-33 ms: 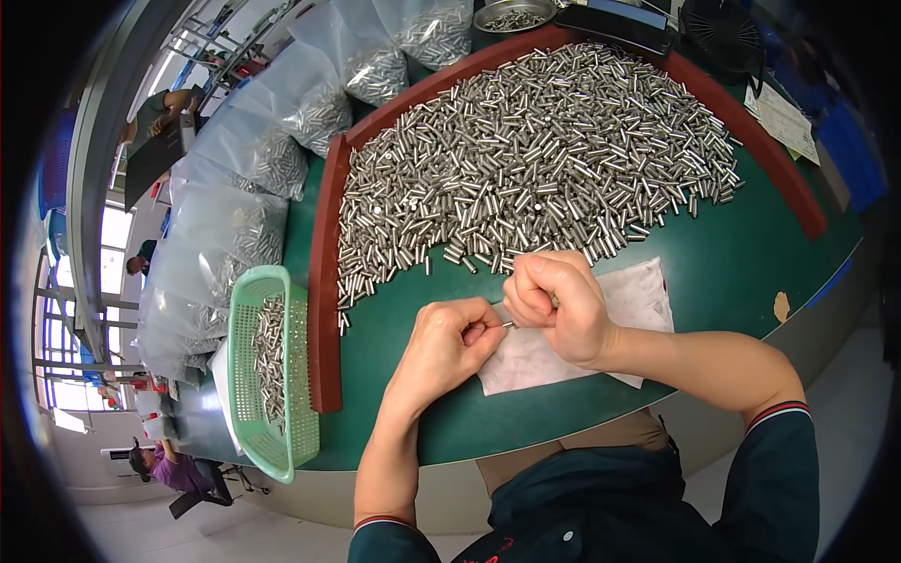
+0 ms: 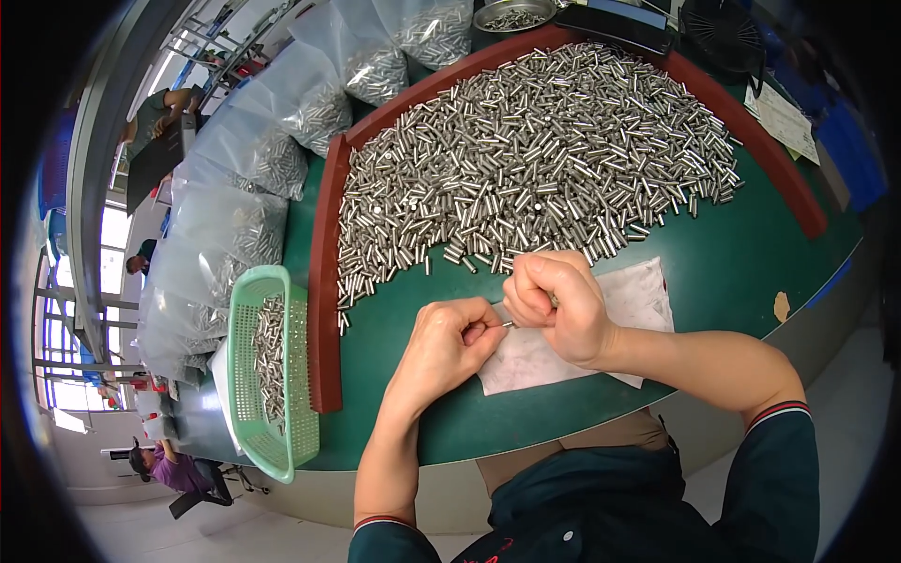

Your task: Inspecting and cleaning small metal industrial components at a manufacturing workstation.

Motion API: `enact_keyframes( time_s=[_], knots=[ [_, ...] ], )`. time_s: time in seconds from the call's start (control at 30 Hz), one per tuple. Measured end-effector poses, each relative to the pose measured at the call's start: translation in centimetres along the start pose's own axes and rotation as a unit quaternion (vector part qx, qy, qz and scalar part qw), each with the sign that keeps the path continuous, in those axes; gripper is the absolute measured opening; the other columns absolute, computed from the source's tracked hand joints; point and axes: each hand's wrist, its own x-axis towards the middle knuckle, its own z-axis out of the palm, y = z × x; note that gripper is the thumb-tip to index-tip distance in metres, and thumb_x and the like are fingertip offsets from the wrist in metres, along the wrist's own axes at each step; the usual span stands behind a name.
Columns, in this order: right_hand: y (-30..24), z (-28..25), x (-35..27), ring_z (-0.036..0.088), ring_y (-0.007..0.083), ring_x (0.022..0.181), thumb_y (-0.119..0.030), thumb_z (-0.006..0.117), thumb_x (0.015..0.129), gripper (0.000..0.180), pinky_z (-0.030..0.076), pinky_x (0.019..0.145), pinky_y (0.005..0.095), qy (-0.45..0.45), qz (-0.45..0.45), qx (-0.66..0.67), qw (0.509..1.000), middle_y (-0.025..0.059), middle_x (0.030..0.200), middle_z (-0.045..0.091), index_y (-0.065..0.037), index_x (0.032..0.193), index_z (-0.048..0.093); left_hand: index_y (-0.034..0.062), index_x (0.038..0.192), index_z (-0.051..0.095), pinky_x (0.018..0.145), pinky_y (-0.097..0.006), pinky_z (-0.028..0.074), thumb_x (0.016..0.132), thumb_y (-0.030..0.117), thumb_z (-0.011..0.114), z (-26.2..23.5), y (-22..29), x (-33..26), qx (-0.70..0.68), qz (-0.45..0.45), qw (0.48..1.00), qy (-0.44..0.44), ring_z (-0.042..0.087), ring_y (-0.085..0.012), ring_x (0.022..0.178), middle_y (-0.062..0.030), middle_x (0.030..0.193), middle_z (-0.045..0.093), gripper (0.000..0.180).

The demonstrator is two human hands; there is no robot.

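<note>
Thumb and forefinger of my left hand pinch a small metal pin, its end poking out toward the other hand. Right beside it, my right hand is curled closed; what its fingers hold is hidden. Both hands are over a stained white cloth on the green tabletop. Just beyond them spreads a large heap of short shiny metal pins.
A red-brown raised border rings the heap. Left of it stands a green plastic basket with pins inside. Clear bags of pins line the far left. A metal bowl, a black fan and papers sit farther back.
</note>
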Motion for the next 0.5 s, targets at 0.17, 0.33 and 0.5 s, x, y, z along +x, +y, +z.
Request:
enact_keyframes(
  time_s=[0.17, 0.33, 0.5],
  knots=[
    [-0.07, 0.04, 0.02, 0.021, 0.0081, 0.040, -0.022, 0.035, 0.085, 0.037, 0.018, 0.041, 0.0244, 0.002, 0.012, 0.017, 1.000, -0.0017, 0.044, 0.027, -0.009, 0.051, 0.030, -0.0017, 0.065, 0.054, 0.042, -0.030, 0.034, 0.067, 0.003, 0.061, 0.00, 0.08, -0.11, -0.001, -0.005, 1.000, 0.000, 0.038, -0.0162, 0.041, -0.0074, 0.047, 0.039, 0.008],
    [0.06, 0.09, -0.03, 0.021, 0.0081, 0.040, -0.022, 0.035, 0.085, 0.037, 0.018, 0.041, 0.0244, 0.004, 0.007, 0.007, 1.000, -0.0017, 0.044, 0.026, -0.009, 0.051, 0.029, -0.0018, 0.064, 0.054, 0.042, -0.029, 0.034, 0.067, 0.003, 0.061, 0.07, -0.19, -0.07, -0.004, -0.003, 1.000, 0.002, 0.038, -0.0158, 0.040, -0.0070, 0.046, 0.040, 0.009],
    [0.32, 0.52, -0.13, 0.021, 0.0079, 0.042, -0.021, 0.035, 0.085, 0.037, 0.018, 0.041, 0.0241, 0.009, -0.019, -0.037, 0.999, -0.0017, 0.045, 0.026, -0.009, 0.051, 0.029, -0.0020, 0.063, 0.054, 0.042, -0.029, 0.034, 0.066, 0.004, 0.062, 0.20, -0.60, 0.16, -0.031, -0.035, 0.999, -0.001, 0.038, -0.0144, 0.040, -0.0062, 0.044, 0.041, 0.011]
  ],
)
